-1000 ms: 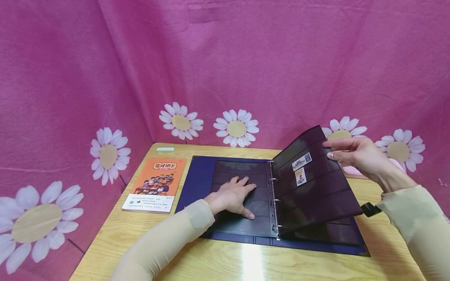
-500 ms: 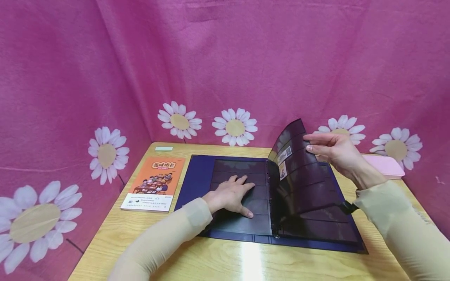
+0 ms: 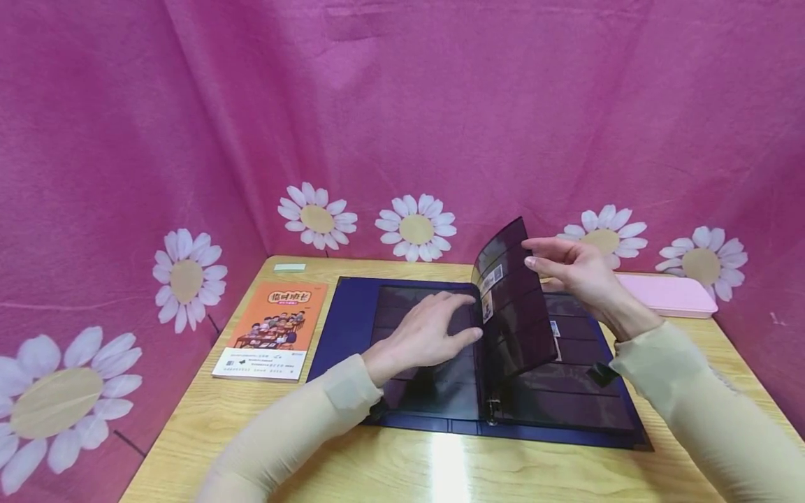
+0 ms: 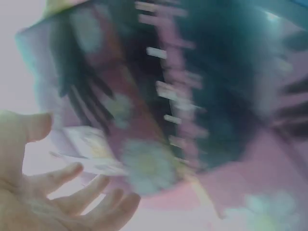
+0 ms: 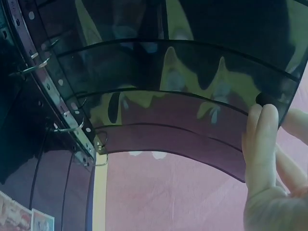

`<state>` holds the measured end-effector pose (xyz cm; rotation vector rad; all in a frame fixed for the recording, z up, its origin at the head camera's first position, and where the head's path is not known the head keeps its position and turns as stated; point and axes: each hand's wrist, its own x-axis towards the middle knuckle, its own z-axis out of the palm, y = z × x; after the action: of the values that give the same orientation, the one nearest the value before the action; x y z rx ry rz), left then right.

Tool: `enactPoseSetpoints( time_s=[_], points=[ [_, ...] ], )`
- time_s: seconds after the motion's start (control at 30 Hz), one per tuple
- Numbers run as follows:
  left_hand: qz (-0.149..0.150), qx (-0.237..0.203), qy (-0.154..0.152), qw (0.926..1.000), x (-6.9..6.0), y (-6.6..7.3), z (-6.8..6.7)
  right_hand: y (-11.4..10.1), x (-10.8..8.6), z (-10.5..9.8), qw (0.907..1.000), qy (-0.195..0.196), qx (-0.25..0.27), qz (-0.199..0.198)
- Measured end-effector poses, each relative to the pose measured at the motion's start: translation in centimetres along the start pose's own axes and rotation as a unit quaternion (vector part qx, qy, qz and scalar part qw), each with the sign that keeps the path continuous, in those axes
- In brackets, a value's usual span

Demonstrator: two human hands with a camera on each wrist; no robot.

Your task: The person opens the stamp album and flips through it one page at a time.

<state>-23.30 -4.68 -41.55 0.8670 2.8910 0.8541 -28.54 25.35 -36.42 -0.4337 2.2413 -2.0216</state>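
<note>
A dark blue ring binder (image 3: 352, 307) lies spread on the table, filled with black pocket pages. My right hand (image 3: 581, 276) pinches the outer edge of one raised, curved stamp page (image 3: 518, 314), thumb on one side and fingers on the other. Two stamps (image 3: 492, 278) show on that page's left face. Below it, parts of other stamps (image 3: 555, 328) peek out on the right-hand stack. My left hand (image 3: 428, 335) hovers over the left page (image 3: 409, 398), fingers spread loosely towards the raised page, holding nothing. Metal rings (image 5: 67, 127) run through the punched page edges.
An orange booklet (image 3: 277, 321) lies left of the binder, with a small pale strip (image 3: 290, 267) behind it. A pink case (image 3: 669, 295) sits at the back right. Pink flowered cloth (image 3: 402, 126) hangs behind the wooden table (image 3: 402, 468).
The raised page has swung leftwards with my right hand, towards upright, uncovering stamps beneath. My left hand has lifted off the left page and shifted right towards the raised one.
</note>
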Motion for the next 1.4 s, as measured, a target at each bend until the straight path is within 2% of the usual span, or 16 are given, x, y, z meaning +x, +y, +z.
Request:
enactPoseSetpoints(
  time_s=[0.07,0.13,0.27,0.37,0.53,0.63,0.77,0.87,0.93,1.03,1.1,1.2,1.27,1.33,1.4],
  points=[
    [0.018,-0.036,0.028,0.9988,0.0,1.8,-1.0,-0.1,0.3,0.5,0.9999,0.004,-0.004,-0.009],
    [0.032,-0.057,0.044,0.9969,0.0,3.6,-1.8,-0.1,0.5,1.1,0.9998,0.008,-0.012,-0.017],
    [0.057,-0.058,0.051,0.9954,-0.1,6.1,-2.8,-0.2,0.9,2.0,0.9996,0.011,-0.014,-0.022],
    [0.067,-0.052,0.048,0.9953,-0.2,7.1,-3.0,-0.2,1.1,2.6,0.9994,0.013,-0.022,-0.021],
    [0.064,-0.043,0.038,0.9963,-0.2,7.3,-3.0,-0.4,1.4,3.3,0.9968,0.016,-0.074,-0.023],
    [0.055,-0.033,0.031,0.9975,-0.3,7.1,-3.0,-0.4,1.4,3.2,0.9971,0.004,-0.068,-0.032],
    [0.048,-0.027,0.022,0.9983,-0.5,6.7,-3.1,-0.3,1.2,2.2,0.9975,-0.020,-0.050,-0.047],
    [0.042,-0.042,0.016,0.9981,-0.8,6.2,-3.6,0.3,1.2,0.8,0.9931,-0.019,-0.107,-0.045],
    [0.039,-0.064,0.019,0.9970,-1.1,5.6,-4.2,1.2,1.4,-0.4,0.9846,-0.014,-0.171,-0.031],
    [0.040,-0.100,0.039,0.9935,-1.6,4.6,-5.3,3.0,1.6,-2.7,0.9615,-0.015,-0.274,-0.011],
    [0.041,-0.121,0.058,0.9901,-1.9,3.7,-5.9,4.3,1.5,-4.2,0.9407,-0.020,-0.339,-0.005],
    [0.031,-0.147,0.087,0.9848,-2.5,2.3,-6.7,6.0,1.1,-6.2,0.9046,-0.033,-0.425,-0.008],
    [0.014,-0.159,0.102,0.9818,-2.9,1.3,-7.1,6.9,0.8,-7.1,0.8841,-0.047,-0.465,-0.009],
    [-0.007,-0.166,0.114,0.9794,-3.3,0.1,-7.5,7.6,0.5,-7.8,0.8700,-0.061,-0.489,-0.005],
    [-0.029,-0.168,0.122,0.9778,-3.5,-1.0,-7.7,8.3,0.3,-8.2,0.8645,-0.069,-0.498,0.002]
  ],
)
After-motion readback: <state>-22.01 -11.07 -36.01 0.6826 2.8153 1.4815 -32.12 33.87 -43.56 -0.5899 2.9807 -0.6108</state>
